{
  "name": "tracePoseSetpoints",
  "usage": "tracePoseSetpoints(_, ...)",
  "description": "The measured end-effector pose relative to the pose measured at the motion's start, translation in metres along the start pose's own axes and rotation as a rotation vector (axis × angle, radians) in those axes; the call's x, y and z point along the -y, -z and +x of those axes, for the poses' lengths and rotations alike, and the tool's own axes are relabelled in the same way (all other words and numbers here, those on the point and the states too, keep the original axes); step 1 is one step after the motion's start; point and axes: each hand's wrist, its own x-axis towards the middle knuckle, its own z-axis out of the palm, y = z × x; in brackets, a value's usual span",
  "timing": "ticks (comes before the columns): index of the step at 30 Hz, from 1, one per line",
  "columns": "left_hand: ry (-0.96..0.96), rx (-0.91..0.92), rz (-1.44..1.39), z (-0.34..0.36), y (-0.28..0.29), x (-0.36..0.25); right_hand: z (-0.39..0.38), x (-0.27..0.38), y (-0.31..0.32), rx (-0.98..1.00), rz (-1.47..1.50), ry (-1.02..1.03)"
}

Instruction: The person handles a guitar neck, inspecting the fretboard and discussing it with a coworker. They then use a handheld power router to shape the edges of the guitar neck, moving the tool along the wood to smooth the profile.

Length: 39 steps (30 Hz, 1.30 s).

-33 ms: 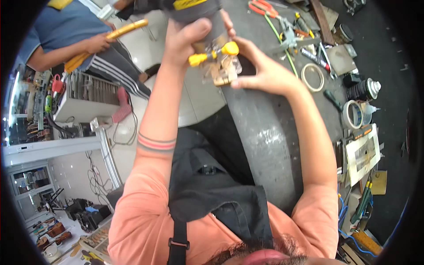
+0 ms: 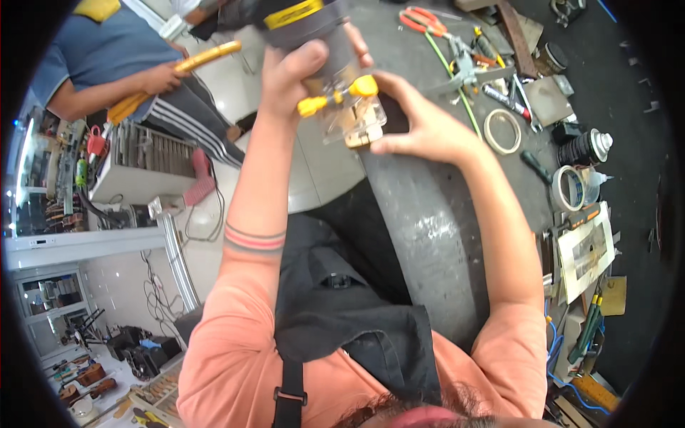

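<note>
My left hand is closed around the grey and black body of a compact router, which has yellow wing knobs and a clear plastic base. Under that base shows a small pale wooden piece at the bench's edge. My right hand is curved beside the router, its thumb against the wooden piece and its fingers partly hidden behind the base. The cutting bit cannot be made out.
The dark workbench carries a tape roll, orange-handled pliers, a clamp, a spray can and several tools. At the left stands another person holding a yellow-handled tool. Cables lie on the floor.
The view has shifted slightly and looks less blurred. The router with its yellow knobs sits slightly farther left, and both hands keep their places around it.
</note>
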Motion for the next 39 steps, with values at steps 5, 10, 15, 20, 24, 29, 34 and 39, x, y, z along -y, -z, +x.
tracePoseSetpoints(5,-0.100,-0.001,-0.233,-0.012,0.017,-0.037,0.006,0.014,-0.005,-0.020,-0.307,0.111)
tracePoseSetpoints(10,-0.118,-0.086,-0.099,-0.025,0.021,-0.062,0.030,0.023,-0.005,0.142,-0.572,0.189)
tracePoseSetpoints(15,-0.080,-0.125,-0.068,-0.033,0.017,-0.067,0.048,0.030,0.000,0.254,-0.758,0.307)
tracePoseSetpoints(20,-0.074,-0.081,-0.109,-0.033,0.007,-0.065,0.050,0.025,0.006,0.272,-0.793,0.428)
tracePoseSetpoints(24,-0.077,-0.070,-0.153,-0.036,-0.002,-0.070,0.035,0.018,0.013,0.200,-0.770,0.504)
tracePoseSetpoints(29,-0.103,-0.065,-0.116,-0.041,-0.008,-0.080,0.012,0.032,0.018,0.177,-0.762,0.497)
tracePoseSetpoints(34,-0.045,-0.089,-0.014,-0.049,-0.011,-0.091,-0.001,0.040,0.009,0.150,-0.702,0.301)
tracePoseSetpoints(39,-0.060,-0.111,-0.089,-0.053,-0.014,-0.086,0.067,0.029,-0.016,-0.039,-0.520,-0.063)
